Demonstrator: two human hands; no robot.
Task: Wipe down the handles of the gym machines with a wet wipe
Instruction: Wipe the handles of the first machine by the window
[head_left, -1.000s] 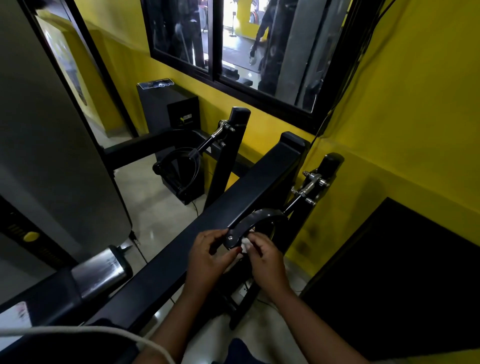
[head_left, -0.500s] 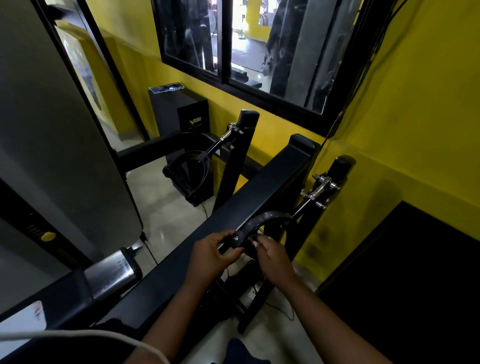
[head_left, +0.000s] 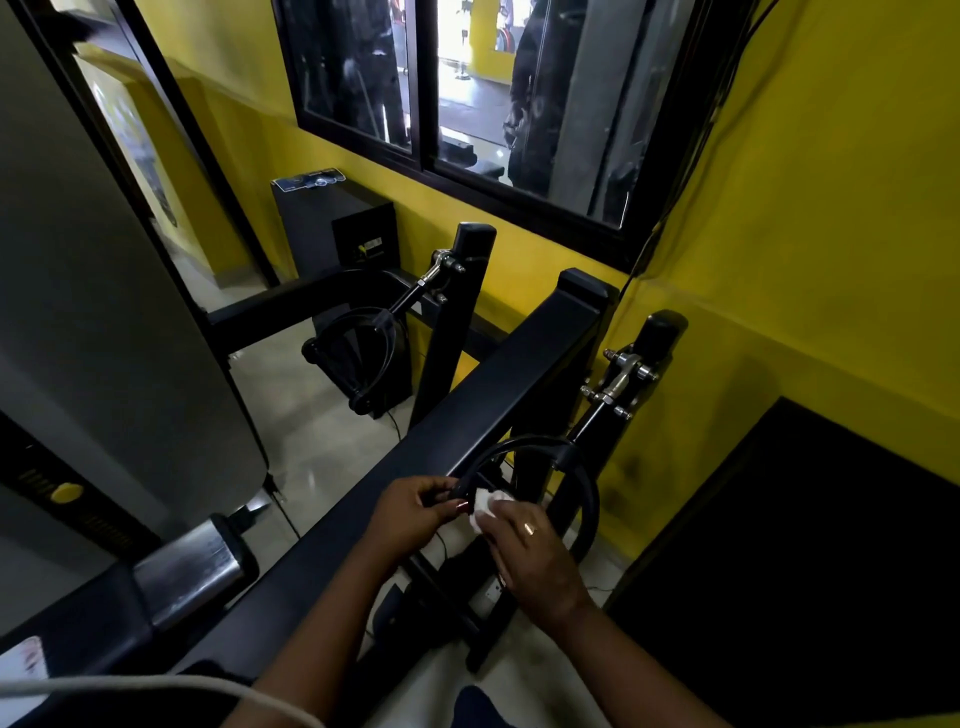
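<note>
A black stirrup handle hangs from a chrome swivel link on the right side of the machine's black beam. My left hand pinches the left end of that handle. My right hand presses a small white wet wipe against the handle's grip bar, just right of my left fingers. The grip bar itself is mostly hidden under both hands. A second, matching stirrup handle hangs untouched farther back on the left.
A yellow wall runs close on the right, with a dark panel low against it. A black speaker box stands under the window. A grey shroud and chrome roller fill the left side.
My right hand has turned so the white wipe now shows on the grip bar. The handle's loop has swung to the right of my hands. The view has shifted slightly.
</note>
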